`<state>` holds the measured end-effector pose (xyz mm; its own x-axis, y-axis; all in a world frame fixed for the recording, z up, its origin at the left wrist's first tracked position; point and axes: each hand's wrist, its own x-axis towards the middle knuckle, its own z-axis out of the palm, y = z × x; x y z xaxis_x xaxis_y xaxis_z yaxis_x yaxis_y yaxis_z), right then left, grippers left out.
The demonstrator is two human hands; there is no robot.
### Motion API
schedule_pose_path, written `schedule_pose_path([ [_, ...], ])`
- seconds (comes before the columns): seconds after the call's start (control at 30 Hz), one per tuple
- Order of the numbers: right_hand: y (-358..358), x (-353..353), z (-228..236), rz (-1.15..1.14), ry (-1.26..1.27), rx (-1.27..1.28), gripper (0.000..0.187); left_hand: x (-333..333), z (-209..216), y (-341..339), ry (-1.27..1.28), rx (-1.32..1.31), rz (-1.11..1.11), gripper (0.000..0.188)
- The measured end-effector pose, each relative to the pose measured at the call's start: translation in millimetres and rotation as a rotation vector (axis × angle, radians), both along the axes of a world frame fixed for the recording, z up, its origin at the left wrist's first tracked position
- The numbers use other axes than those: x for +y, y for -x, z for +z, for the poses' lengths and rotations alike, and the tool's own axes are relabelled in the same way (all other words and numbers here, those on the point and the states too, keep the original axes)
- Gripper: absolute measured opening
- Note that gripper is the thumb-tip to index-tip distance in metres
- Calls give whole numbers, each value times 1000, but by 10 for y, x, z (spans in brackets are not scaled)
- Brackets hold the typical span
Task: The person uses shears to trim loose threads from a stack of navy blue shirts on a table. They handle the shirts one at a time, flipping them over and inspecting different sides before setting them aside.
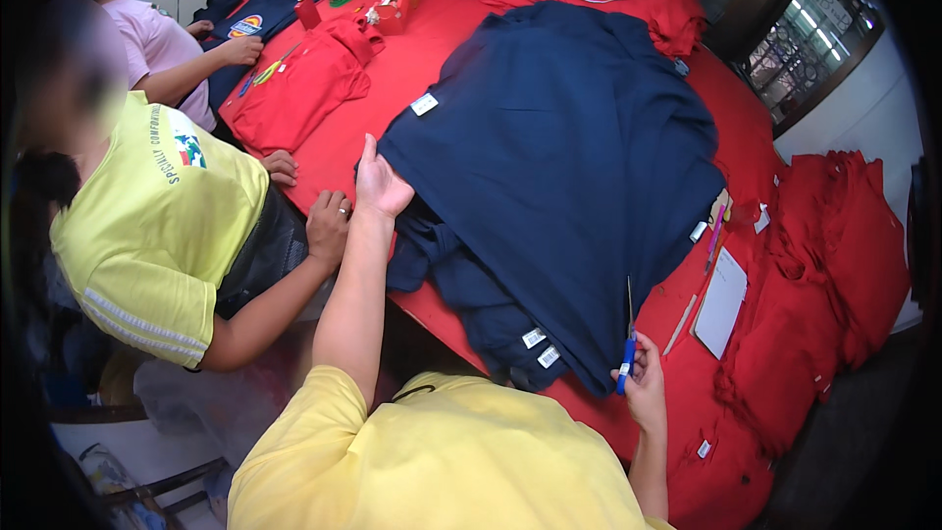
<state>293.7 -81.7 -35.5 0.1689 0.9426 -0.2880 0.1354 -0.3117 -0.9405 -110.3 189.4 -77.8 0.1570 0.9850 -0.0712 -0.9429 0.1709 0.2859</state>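
A large navy blue garment (pixel 559 137) lies spread over a pile of similar garments in front of me. My left hand (pixel 383 185) is at its left edge, palm up, thumb stretched out; the other fingers are partly hidden by the cloth. In my right hand (pixel 645 383) is a pair of blue-handled thread snips (pixel 625 365), the thin blade pointing away from me over the garment's near right corner. White labels show on the navy cloth, one label (pixel 424 104) by the upper left edge, others on the folded garments (pixel 491 304) beneath.
Red cloth covers the table (pixel 422 49). Red garments (pixel 814 255) are heaped on the right, beside a white paper pad (pixel 721 302) and a purple pen (pixel 715 231). A co-worker in a yellow shirt (pixel 167 226) stands close on my left; another person in pink (pixel 162 49) is beyond.
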Motion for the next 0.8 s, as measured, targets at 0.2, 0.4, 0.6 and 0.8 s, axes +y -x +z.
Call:
schedule_pose_path([
  [0.2, -111, 242, 282, -7, -175, -175, 56, -196, 106, -36, -19, 50, -47, 76],
  [0.4, 174, 634, 492, 72, -333, 5, 55, -445, -47, -264, 129, 585, -124, 36],
  [0.6, 641, 1060, 413, 281, -209, 351, 58, -541, 18, -441, 1, 1112, -74, 16],
  [0.8, 805, 1162, 287, 447, -208, 162, 50, -870, 413, -778, 103, 550, 29, 22],
])
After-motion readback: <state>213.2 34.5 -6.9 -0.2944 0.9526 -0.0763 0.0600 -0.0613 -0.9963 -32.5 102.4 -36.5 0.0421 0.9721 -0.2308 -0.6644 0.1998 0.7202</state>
